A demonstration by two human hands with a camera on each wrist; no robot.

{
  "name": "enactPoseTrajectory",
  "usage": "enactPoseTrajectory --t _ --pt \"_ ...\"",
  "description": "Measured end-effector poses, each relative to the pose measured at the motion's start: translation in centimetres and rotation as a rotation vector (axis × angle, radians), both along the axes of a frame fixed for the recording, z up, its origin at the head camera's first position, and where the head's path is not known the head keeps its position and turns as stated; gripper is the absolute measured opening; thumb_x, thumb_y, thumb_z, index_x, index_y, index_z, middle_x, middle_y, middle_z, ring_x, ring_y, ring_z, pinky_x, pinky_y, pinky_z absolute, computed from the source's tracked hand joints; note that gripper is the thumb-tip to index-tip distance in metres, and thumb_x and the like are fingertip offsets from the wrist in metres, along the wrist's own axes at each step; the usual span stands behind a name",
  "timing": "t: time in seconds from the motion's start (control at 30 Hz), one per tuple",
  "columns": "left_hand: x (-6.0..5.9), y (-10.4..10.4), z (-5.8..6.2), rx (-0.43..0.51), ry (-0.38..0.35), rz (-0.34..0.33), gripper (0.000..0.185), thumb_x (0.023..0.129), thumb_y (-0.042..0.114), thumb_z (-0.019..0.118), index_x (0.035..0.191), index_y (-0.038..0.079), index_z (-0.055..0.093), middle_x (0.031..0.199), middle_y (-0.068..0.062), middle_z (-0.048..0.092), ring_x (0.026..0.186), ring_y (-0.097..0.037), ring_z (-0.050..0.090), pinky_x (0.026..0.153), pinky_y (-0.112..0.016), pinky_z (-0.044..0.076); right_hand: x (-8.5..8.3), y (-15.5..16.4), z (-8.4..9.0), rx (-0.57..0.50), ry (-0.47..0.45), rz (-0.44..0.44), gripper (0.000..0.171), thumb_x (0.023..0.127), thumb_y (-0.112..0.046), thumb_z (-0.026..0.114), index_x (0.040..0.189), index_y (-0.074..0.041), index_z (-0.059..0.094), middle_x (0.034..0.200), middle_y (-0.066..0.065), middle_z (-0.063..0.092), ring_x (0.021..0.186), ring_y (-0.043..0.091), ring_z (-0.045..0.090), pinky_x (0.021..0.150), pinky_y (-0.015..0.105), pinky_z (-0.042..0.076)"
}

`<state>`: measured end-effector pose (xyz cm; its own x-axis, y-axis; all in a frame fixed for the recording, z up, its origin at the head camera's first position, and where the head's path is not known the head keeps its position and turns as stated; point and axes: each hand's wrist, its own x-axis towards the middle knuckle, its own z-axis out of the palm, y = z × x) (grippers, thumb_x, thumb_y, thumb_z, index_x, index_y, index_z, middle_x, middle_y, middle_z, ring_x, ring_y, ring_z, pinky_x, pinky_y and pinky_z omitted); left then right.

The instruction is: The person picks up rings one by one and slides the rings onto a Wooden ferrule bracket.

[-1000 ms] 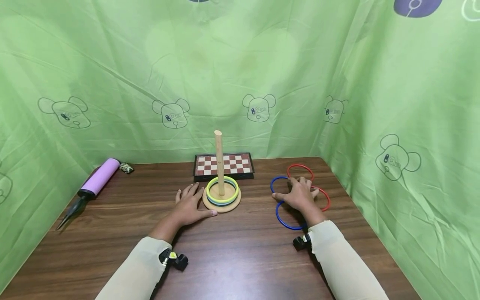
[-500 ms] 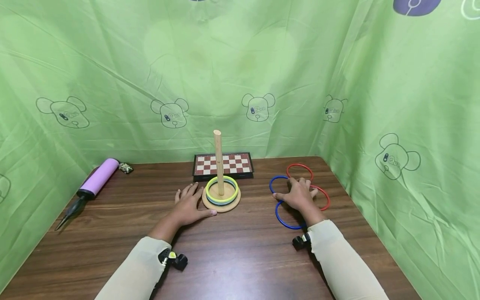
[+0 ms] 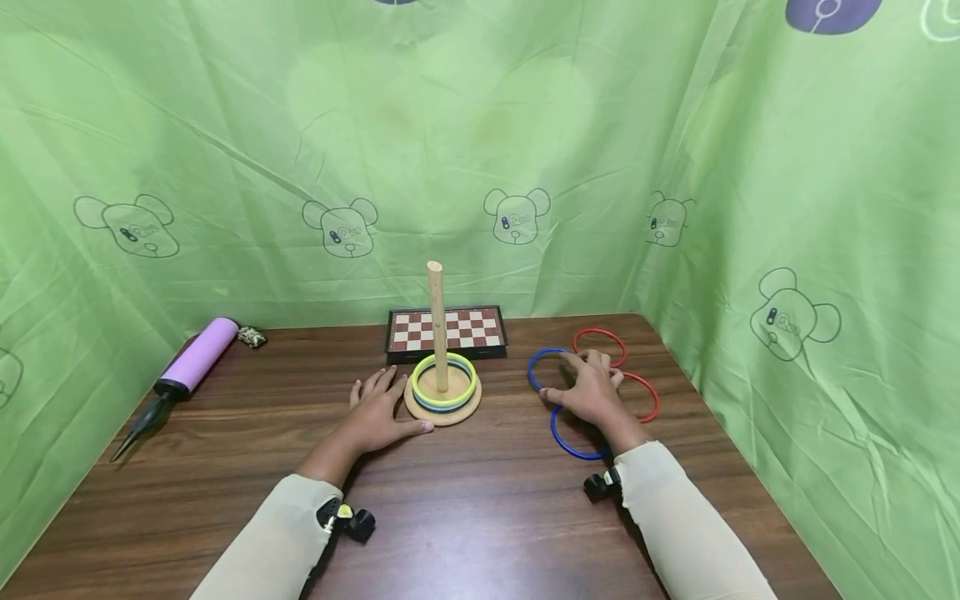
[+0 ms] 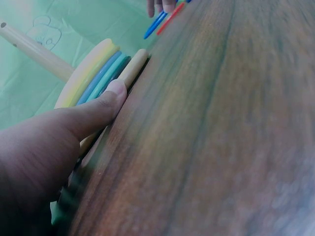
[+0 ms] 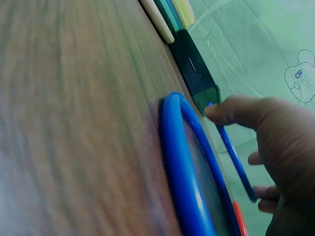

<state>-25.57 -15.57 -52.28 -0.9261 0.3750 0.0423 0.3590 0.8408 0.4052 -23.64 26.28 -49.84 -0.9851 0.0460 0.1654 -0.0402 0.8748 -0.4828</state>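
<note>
- The green curtain (image 3: 465, 125) hangs behind and along both sides, I suppose to screen off the work space.
- The wooden table (image 3: 465, 517) gives everything a flat bed.
- A purple pump (image 3: 198, 354) lies well apart on my left, probably put there to leave my hands room.
- The wooden stand (image 3: 439, 333) is upright before me, its broad base flat on the table, which I judge keeps the pole from tipping.
- The chequered board (image 3: 480, 325) lies just behind the stand; neither hand touches it.
- My left hand (image 3: 378, 417) rests at the base, fingers spread and loose, thumb against its edge, gripping nothing; I'd say it steadies the stand.
- My right hand (image 3: 592, 392) bends thumb toward fingers, pinching one blue ring (image 5: 234, 158) across its width, a wide hold that should limit tilting.
- The other blue ring (image 5: 177, 162), the far red ring (image 3: 597, 330) and the near red ring (image 3: 657, 404) lie around that hand, handy to it.
- The yellow ring (image 4: 88, 71) tops the rings circling the pole, which keeps them from slipping sideways.
- A small patterned thing (image 3: 252, 336) lies by the pump's end; I can't tell what it is.
</note>
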Motion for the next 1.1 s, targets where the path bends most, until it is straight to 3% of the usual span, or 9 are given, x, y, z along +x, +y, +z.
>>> enactPoseTrajectory --t 0.3,0.67,1.1 --pt "-0.1 0.0 0.0 0.001 0.003 -0.004 0.121 0.084 0.085 0.072 0.168 0.003 0.042 0.178 -0.027 0.027 0.166 -0.051 0.021 0.127 -0.083 0.008 0.1 -1.1 -0.3 -0.077 0.102 0.18 0.083 0.081 -0.041 0.089 0.153 -0.012 0.063 0.143 0.026 0.049 0.135 0.048 0.035 0.105 0.07 0.021" --pt "-0.2 0.1 -0.2 0.006 0.026 -0.002 0.119 0.083 0.084 0.075 0.166 0.003 0.045 0.177 -0.027 0.03 0.166 -0.051 0.022 0.127 -0.082 0.01 0.2 -2.3 0.0 -0.028 0.129 0.232 0.078 0.083 -0.043 0.087 0.155 -0.021 0.064 0.147 0.021 0.047 0.14 0.041 0.033 0.109 0.068 0.023" --pt "-0.2 0.0 -0.3 0.01 0.008 -0.001 0.12 0.083 0.085 0.073 0.167 0.005 0.044 0.178 -0.026 0.028 0.167 -0.05 0.02 0.128 -0.081 0.008 0.0 -4.0 1.9 -0.077 0.165 0.244 0.075 0.086 -0.043 0.086 0.154 -0.021 0.063 0.139 0.017 0.047 0.136 0.041 0.033 0.11 0.064 0.022"
